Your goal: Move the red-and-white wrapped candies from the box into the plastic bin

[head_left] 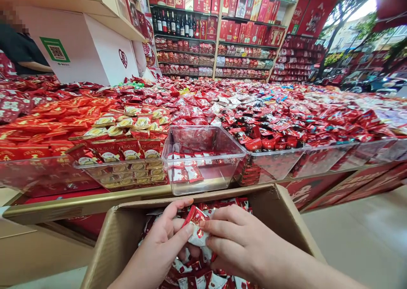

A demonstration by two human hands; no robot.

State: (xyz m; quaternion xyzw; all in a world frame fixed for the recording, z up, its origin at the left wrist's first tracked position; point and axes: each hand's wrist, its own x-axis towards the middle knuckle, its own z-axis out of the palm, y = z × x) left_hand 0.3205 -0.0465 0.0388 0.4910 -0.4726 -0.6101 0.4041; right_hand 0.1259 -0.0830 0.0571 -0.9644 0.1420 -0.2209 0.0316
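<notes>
Both hands are over an open cardboard box [295, 225] filled with small red and white candy packets [203, 278]. My left hand [162, 238] pinches a red and white candy packet [197, 234] between thumb and fingers, with its index finger raised. From the other side, my right hand [235, 238] grips the same packet by its right edge. Whether more packets are under the fingers is hidden. Just beyond the box stands a clear plastic bin [219, 180], with a few similar packets [186, 174] lying flat at its back left.
Durian candy packets [132, 149] fill the bin to the left, and red and black packets [270, 138] the one to the right. Heaped sweets cover the counter behind. A white box with a QR code [57, 51] stands at back left, near a person [22, 47]. Shelves [219, 38] line the back.
</notes>
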